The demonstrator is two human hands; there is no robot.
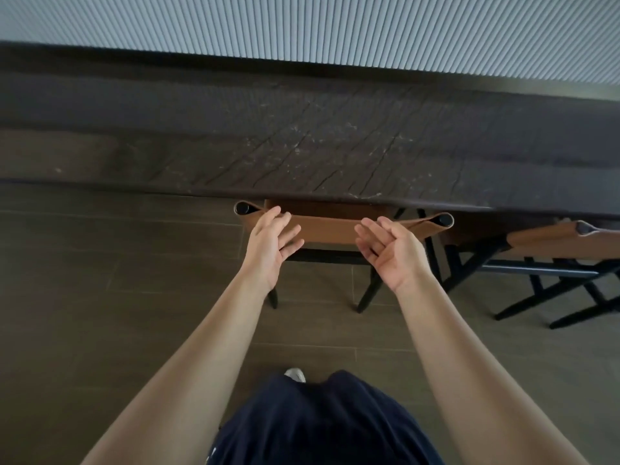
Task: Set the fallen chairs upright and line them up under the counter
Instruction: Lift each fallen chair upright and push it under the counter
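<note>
Counter: the dark wooden counter (302, 146) is running across the whole view, and its near edge is overhanging the chairs.
Floor: the plank floor (100, 297) is carrying both chairs.
Centre chair: the centre chair (322, 256) is standing upright on its black legs straight in front of me, with its seat going under the counter edge.
Second chair: the second chair (553, 246) is standing upright to my right, also partly under the counter (it looks slightly skewed to the edge, though the wide lens may be bending it).
Backrest: the tan backrest (328, 226) of the centre chair is sitting just at the counter edge, between my two hands.
Left hand: my left hand (270, 245) is holding nothing, fingers straight and spread; its fingertips are overlapping the backrest near the left post, and I cannot tell whether they are touching.
Right hand: my right hand (391, 255) is also holding nothing, fingers loosely extended just in front of the backrest near the right post.
Step in hand: I judge that I am lining up the centre chair, with righting already done for both chairs in view.
Next move: I judge that it calls for checking the spacing and squaring the second chair to the counter edge.
</note>
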